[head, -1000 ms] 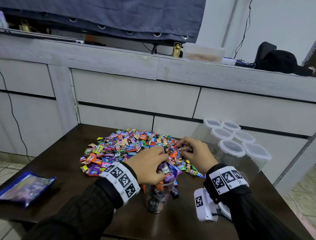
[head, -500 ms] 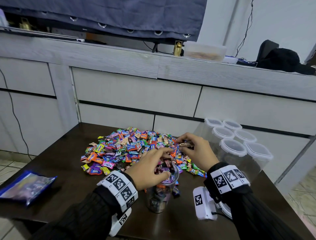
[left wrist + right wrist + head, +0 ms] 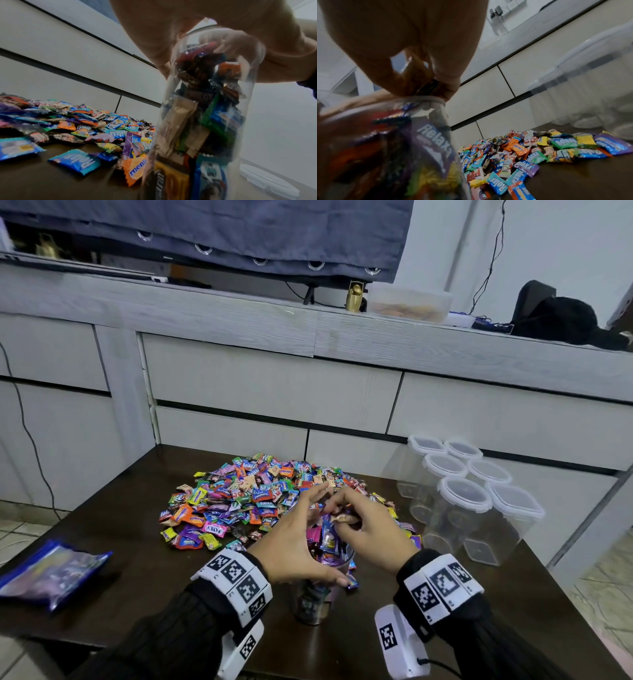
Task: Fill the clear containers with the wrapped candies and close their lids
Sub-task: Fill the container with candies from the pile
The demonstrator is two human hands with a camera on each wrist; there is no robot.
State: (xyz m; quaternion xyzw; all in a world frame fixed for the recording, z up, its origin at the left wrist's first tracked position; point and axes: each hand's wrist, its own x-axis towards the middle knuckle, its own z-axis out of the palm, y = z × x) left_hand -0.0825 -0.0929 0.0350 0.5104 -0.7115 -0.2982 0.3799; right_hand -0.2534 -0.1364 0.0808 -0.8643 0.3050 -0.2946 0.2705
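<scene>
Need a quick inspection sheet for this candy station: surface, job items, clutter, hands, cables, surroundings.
Surface: dark table.
Job's things: open container nearly full; candy pile behind it; six lidded containers at right look empty.
Clutter: blue bag at left; loose lid on the table.
Hands: left hand open at container's mouth; right hand pinches candies above it.
Cables: black cord down the left cabinet.
Surroundings: grey cabinets.
</scene>
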